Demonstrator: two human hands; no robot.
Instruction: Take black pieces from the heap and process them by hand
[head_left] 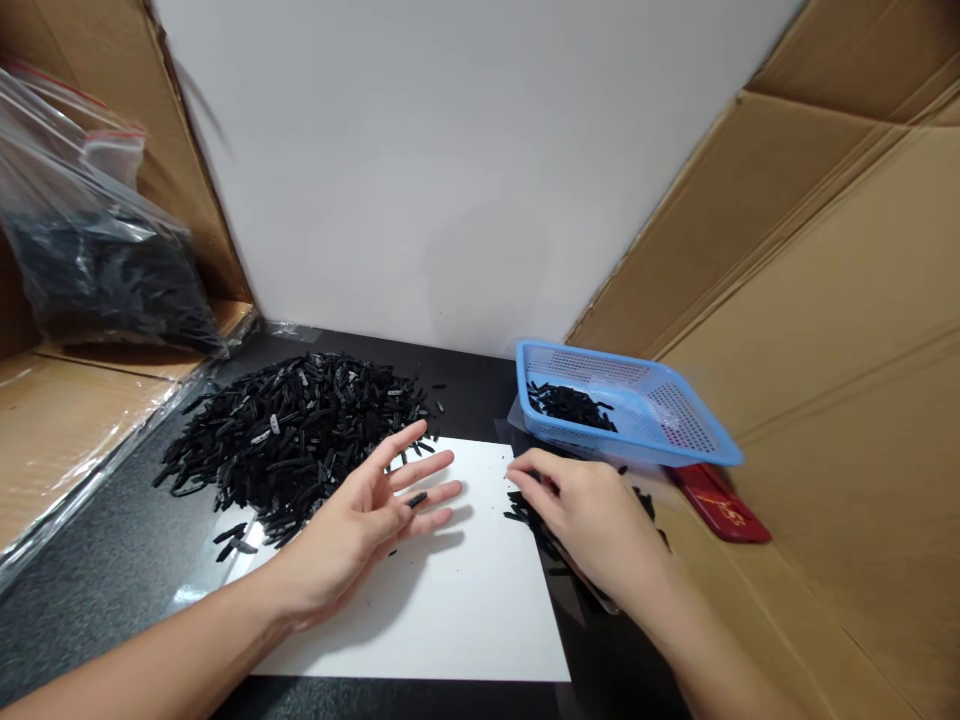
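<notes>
Left hand: the left hand (367, 515) lies over the white sheet (450, 610), palm half up and fingers spread wide. One small black piece (417, 498) rests between two fingers, more lying there than gripped.
Right hand: the right hand (592, 515) is palm down at the right edge of the sheet, fingers curled over a little group of black pieces (519, 508). I cannot tell if it holds any of them.
Big pile: a large heap of black pieces (292, 430) sits on the dark table (97, 580), just beside the left hand and partly over the sheet corner, so pieces are near for picking.
Basket: a blue basket (675, 440) stands tilted behind the right hand, with some black pieces inside.
Sheet: it seems to serve as a bright ground, where dark pieces show well.
Edges: cardboard walls (847, 330) close both sides; a plastic bag (97, 270) of more pieces lies at the left.
Open room: the middle and near part of the sheet is bare.
</notes>
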